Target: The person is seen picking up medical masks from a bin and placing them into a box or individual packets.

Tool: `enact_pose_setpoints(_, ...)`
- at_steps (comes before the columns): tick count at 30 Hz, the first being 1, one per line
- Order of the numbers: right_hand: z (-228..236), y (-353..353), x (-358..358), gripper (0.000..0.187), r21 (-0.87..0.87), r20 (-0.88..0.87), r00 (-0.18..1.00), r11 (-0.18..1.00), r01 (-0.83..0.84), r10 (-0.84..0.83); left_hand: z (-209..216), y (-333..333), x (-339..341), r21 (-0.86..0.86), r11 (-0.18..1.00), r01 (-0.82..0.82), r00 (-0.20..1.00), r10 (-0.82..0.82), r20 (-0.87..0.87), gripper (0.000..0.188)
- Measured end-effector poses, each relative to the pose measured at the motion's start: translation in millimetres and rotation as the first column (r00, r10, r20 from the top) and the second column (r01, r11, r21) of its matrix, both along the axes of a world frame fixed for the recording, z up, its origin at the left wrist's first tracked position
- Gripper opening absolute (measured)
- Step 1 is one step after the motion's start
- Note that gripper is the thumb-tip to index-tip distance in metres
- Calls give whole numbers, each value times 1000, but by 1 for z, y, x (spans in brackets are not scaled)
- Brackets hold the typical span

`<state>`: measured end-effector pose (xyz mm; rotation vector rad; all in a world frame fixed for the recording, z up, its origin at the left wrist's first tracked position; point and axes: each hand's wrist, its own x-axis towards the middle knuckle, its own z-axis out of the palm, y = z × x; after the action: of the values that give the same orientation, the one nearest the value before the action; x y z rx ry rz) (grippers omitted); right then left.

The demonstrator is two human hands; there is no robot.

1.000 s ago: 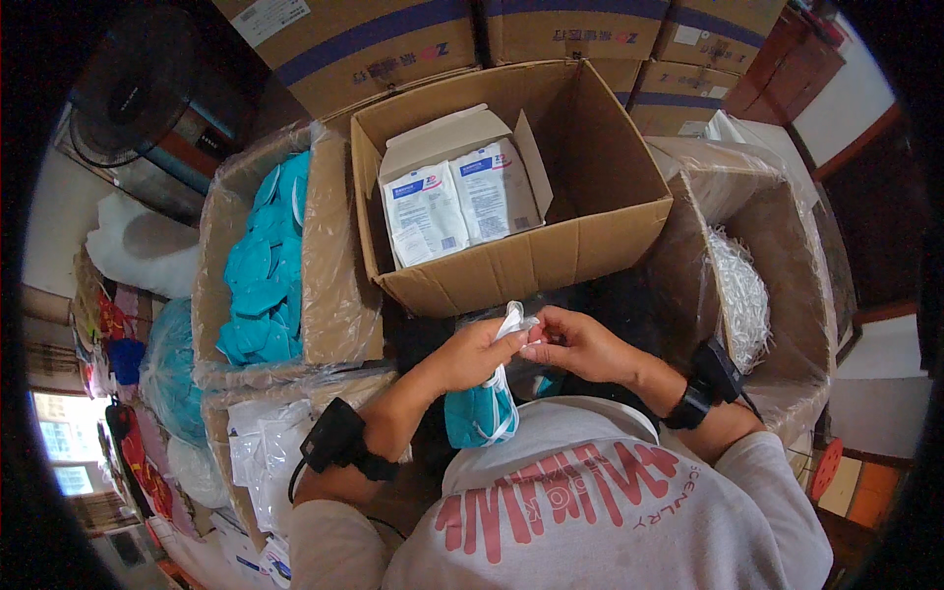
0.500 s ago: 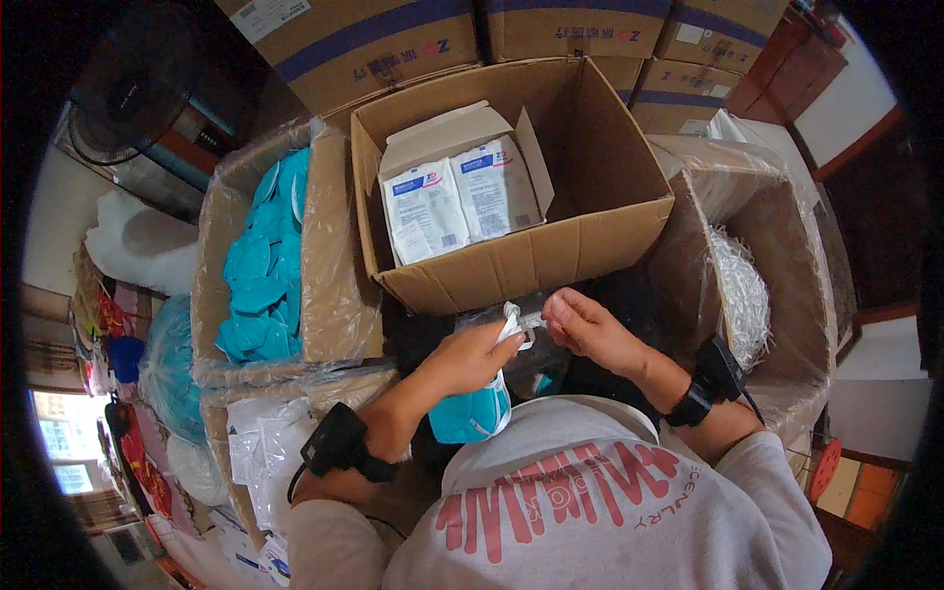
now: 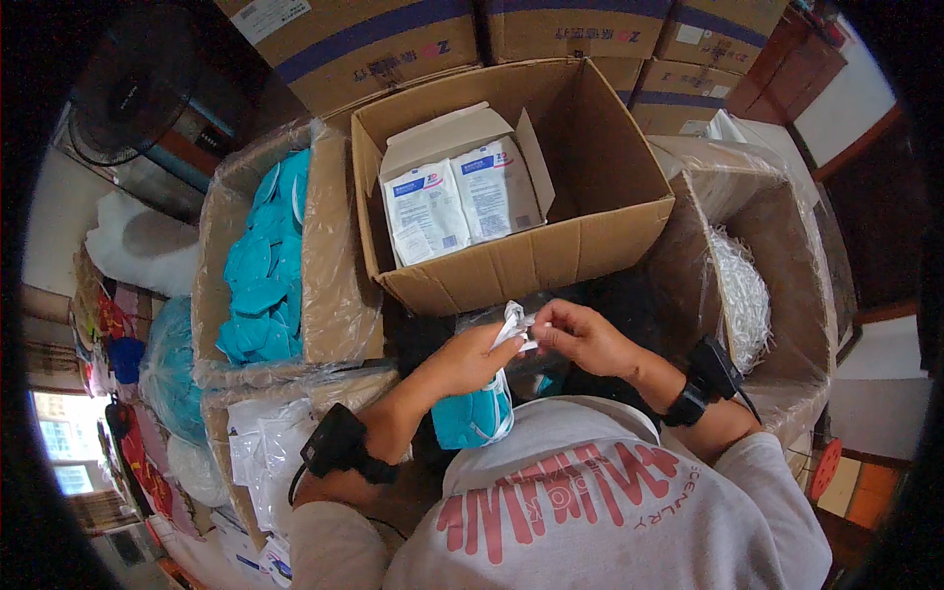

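Note:
My left hand (image 3: 479,356) is closed round a bunched white strap (image 3: 512,317), whose top end sticks up past the thumb. My right hand (image 3: 588,337) pinches at the strap's free end, its fingertips almost touching my left thumb. Below my left hand hangs a teal cup-shaped face mask (image 3: 470,418) with a white edge, close against my shirt; how it joins the strap is partly hidden by the hand. Both wrists wear black bands with small boxes.
Ahead stands an open carton (image 3: 511,264) with a smaller white box of sealed packets (image 3: 425,211). At left, a plastic-lined carton holds teal masks (image 3: 261,295); at right, another holds a heap of white straps (image 3: 742,300). Flat white pouches (image 3: 270,442) lie lower left. Closed cartons (image 3: 379,49) are stacked behind.
My right hand has moved slightly left and down, closer to my left hand, drawing in the strap end. The mask hangs slightly lower.

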<state>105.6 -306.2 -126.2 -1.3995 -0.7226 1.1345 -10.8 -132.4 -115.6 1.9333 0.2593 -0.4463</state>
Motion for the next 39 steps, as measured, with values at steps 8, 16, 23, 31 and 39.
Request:
enact_pose_setpoints(8, 12, -1, -2, 15, 77, 65, 997, 996, -42, 37, -3, -1, -1, 152, 981, 122, 993, -120, -25, 32)
enact_pose_setpoints(16, 6, 1, -6, 16, 7, 518, 837, 978, -208, 174, -6, -1, 2, 215, 952, 216, 973, -191, -133, 35)
enact_pose_setpoints(23, -9, -2, -8, 16, 30, -3, 997, 996, 83, -83, -3, -10, -3, -81, 996, 24, 987, -10, 161, 41)
enact_pose_setpoints(31, 4, -2, -5, 18, 15, -107, 994, 1000, 24, -22, 13, -14, -1, 259, 965, 50, 987, -88, 138, 36)
enact_pose_setpoints(39, 17, -7, -7, 28, -168, -205, 866, 856, -490, 456, 16, -9, -9, 497, 806, 322, 915, -400, 56, 34)
